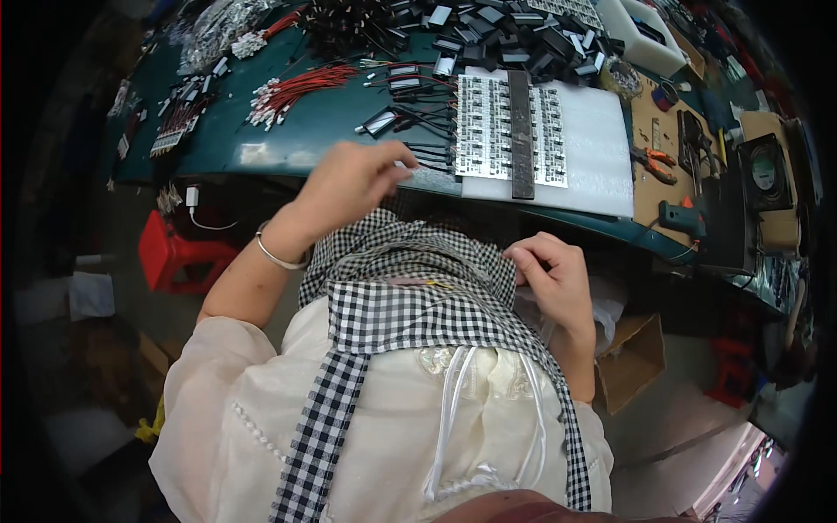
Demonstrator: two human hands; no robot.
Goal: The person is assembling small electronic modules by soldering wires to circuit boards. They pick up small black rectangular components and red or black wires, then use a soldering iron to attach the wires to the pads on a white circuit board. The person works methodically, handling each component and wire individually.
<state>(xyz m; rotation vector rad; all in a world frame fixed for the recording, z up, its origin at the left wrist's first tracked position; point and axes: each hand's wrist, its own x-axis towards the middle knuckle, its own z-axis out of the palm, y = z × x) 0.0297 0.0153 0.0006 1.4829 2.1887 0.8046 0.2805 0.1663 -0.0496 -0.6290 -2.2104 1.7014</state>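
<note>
My left hand is raised over the table's near edge, its fingers loosely bent and apart, with nothing visible in them. Just past its fingertips, black cables run to the left side of a white circuit board panel. A dark metal bar lies across that panel, which rests on a white foam sheet. One small black module with a shiny face sits beyond my left hand. Down by my lap, my right hand is closed at the edge of the checked apron; its fingertips are partly hidden.
Red wires with white connectors lie left on the green table. Black modules are heaped at the back. Orange-handled pliers lie at right. A red stool stands below left, an open cardboard box below right.
</note>
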